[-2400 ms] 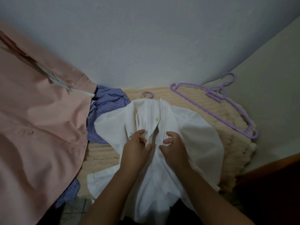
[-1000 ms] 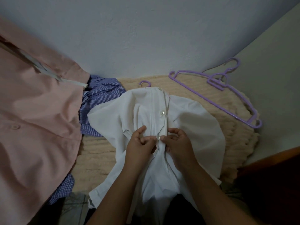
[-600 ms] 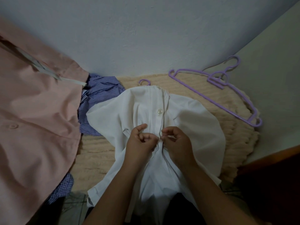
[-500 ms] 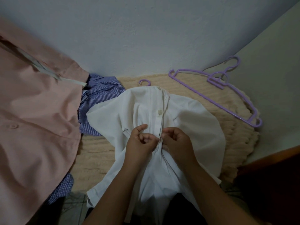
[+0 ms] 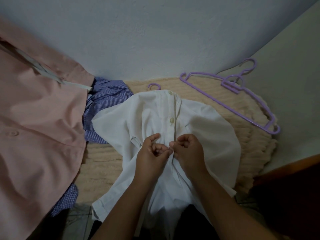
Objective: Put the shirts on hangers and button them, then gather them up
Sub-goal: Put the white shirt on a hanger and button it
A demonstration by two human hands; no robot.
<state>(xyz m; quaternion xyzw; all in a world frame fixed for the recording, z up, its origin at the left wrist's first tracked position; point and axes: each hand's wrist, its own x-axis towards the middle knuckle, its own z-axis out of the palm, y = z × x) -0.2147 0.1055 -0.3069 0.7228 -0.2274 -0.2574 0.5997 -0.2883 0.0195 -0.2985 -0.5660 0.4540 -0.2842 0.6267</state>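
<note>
Both hands — left point(image 5: 152, 158), right point(image 5: 188, 153) — pinch the thin white shirt point(image 5: 204, 135) placket (round pale buttons) over a nubby beige blanket point(image 5: 242, 153).

Hands point(image 5: 170, 151) lower on white shirt point(image 5: 207, 135)

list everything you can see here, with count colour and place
white shirt: 1, white, centre, on the blanket, two buttons showing on its front
hanger hook: 1, purple, sticking out at the white shirt's collar
spare hangers: at least 2, purple, stacked on the blanket's right side
pink shirt: 1, pink, far left, close to the camera
striped shirt: 1, blue and white, between the pink and white shirts
checked cloth: 1, blue, lower left under the pink shirt's edge
blanket: 1, beige, under it all
wall: pale blue, behind
left hand: pinching the white shirt's front
right hand: pinching the same spot
</note>
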